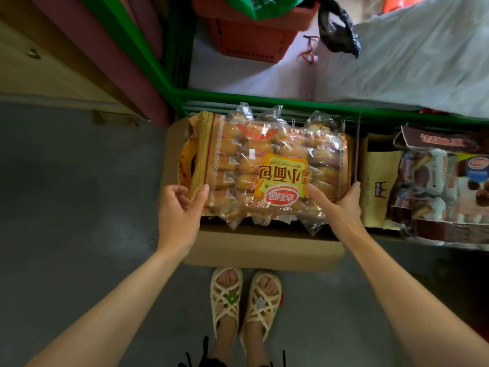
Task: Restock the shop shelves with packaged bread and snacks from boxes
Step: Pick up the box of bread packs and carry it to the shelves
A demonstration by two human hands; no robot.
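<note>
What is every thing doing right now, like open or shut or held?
Mini bread pack: sealed, held at both near corners.
Left hand: pinching the pack's corner.
Right hand: gripping the pack's other corner.
Cardboard box: open, under the pack.
Chocolate snack pack: sealed, lying untouched.
Red basket: upright on the shelf.

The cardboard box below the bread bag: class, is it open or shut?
Open. The cardboard box has no lid across its top, and the bread bag sits in the opening, held by the left hand and right hand.

Red basket [254, 35], black bag [337, 30], perhaps plastic; cream sandals [246, 305].
</note>
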